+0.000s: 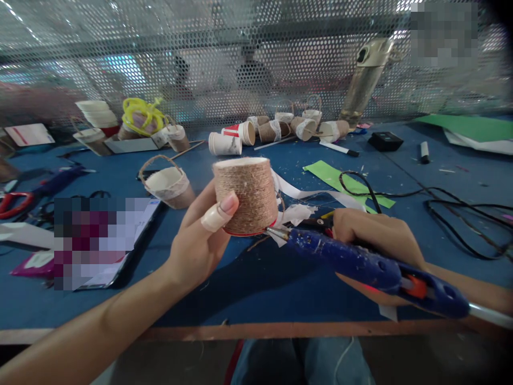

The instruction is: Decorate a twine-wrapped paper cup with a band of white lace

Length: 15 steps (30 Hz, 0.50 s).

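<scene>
In my left hand (200, 235) is a paper cup wrapped in brown twine (248, 195), its white inside just showing at the top and a red edge along the bottom. A bandage or tape strip (216, 216) wraps the left thumb. My right hand (377, 240) is closed around a blue hot glue gun (348, 262), with a glue stick (491, 314) sticking out of its rear. The gun's metal nozzle touches, or nearly touches, the cup's lower right edge. Behind the cup lie white ribbon (304, 193) and a scrap of white lace (298, 214).
A small lace-trimmed basket (170, 187) stands left of the cup. Farther back are paper cups (225, 143), several twine baskets (304, 128) and a bottle (364, 80) by the mesh screen. A black cord (441, 200) loops at right; a phone (116, 251) and red-handled scissors (16, 205) lie left.
</scene>
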### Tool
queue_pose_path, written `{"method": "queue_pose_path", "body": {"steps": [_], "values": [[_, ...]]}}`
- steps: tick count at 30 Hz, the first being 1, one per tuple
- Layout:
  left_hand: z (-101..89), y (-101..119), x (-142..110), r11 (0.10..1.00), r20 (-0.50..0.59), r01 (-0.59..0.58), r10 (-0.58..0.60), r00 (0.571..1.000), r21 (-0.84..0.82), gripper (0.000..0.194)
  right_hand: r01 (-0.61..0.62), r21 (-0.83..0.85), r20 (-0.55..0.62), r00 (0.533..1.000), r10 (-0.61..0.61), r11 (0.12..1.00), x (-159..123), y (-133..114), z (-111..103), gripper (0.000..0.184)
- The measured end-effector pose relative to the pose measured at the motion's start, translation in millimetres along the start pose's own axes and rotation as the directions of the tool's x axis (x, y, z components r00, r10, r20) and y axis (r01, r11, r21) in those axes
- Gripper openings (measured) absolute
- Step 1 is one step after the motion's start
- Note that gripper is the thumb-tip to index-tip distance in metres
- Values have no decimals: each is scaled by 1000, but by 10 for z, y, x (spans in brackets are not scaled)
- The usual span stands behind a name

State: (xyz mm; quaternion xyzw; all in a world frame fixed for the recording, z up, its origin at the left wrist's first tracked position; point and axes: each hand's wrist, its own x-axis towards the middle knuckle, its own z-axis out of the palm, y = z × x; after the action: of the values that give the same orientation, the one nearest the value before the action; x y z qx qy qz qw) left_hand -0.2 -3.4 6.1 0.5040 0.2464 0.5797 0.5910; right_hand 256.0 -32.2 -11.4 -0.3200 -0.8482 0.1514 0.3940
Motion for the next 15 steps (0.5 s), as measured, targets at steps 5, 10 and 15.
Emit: {"method": "queue_pose_path", "body": {"steps": [5, 10, 15], "values": [[13, -6, -9, 999, -12, 25, -25, 1000, -40, 29, 4, -15, -22, 1000, -4, 1000, 13, 3, -3, 28], [5, -2, 9, 999, -54, 15, -17, 998, -44, 36, -2, 7, 9, 1000, 2, 1000, 12, 39, -24, 28], [9, 10, 21, 996, -73, 51, -56, 996, -74, 35, -24, 7, -18, 1000, 24, 1000, 6, 48, -3, 28]]}}
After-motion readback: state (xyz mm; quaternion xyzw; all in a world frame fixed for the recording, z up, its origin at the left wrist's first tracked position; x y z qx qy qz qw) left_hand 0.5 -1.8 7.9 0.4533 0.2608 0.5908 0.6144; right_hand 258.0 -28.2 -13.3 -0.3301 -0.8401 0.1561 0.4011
